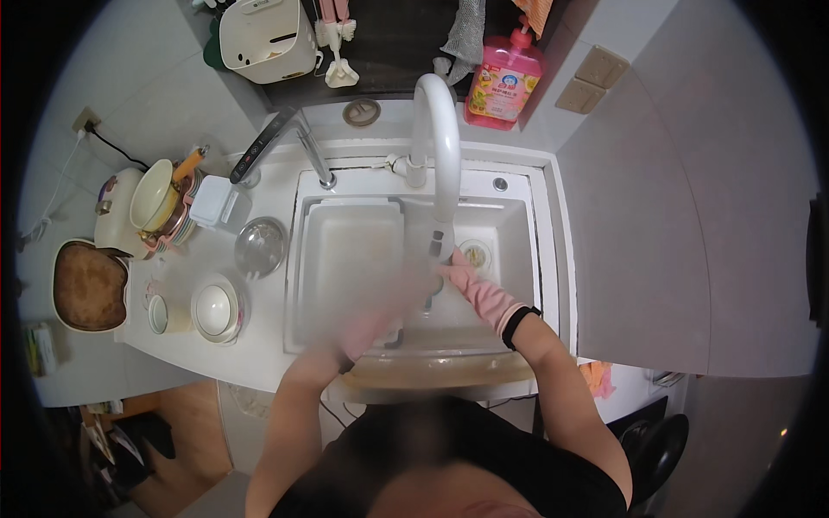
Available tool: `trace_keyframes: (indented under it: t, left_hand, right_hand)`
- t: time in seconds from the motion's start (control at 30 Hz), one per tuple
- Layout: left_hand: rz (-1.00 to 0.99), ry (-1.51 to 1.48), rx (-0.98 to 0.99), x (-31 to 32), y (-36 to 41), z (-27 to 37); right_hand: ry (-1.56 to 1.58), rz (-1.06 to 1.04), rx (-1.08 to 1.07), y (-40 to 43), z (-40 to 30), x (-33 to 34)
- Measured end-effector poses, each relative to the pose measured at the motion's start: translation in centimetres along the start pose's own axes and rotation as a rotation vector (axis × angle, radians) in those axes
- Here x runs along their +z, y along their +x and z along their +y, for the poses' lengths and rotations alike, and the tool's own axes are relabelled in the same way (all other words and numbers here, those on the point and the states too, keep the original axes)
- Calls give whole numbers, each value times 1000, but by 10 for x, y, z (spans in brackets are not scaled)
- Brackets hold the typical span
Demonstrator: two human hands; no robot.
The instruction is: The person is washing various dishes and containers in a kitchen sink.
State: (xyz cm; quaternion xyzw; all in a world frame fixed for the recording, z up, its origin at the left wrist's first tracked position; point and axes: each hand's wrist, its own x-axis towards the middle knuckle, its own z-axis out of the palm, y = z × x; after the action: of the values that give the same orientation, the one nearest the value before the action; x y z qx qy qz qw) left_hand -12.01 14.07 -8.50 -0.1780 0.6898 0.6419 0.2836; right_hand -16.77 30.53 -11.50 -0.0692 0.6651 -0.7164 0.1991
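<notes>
Both hands wear pink rubber gloves with dark cuffs over the white sink (511, 220). My right hand (469, 278) reaches up to the spray head (440, 239) of the white arched faucet (447, 129); its fingertips are partly hidden there. My left hand (395, 304) is blurred, stretched towards the same spot under the faucet, and its fingers cannot be made out. A small teal-edged thing, too unclear to name, shows below my hands. In the left part of the sink sits a pale rectangular basin (353, 243). Food scraps lie in the drain strainer (476, 256).
Left on the counter stand stacked white bowls (214, 311), a cup (158, 314), a clear round lid or bowl (260, 246), a lidded plastic container (217, 202) and a pan (153, 194). A second tap (314, 155) and a pink soap bottle (502, 84) stand behind the sink.
</notes>
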Motion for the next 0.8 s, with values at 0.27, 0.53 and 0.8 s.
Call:
trace_keyframes:
  t: [0.27,0.53,0.8]
  left_hand:
    - [109,336,210,-10,-14,35]
    - [246,-68,172,-25,-4,9]
    - [103,-91,435,-28,13,-34]
  right_hand:
    - [-386,-307,-100,-12,-27,20]
    - [-400,15,223,-32,-49,31]
    - [89,7,64,-27,19,36]
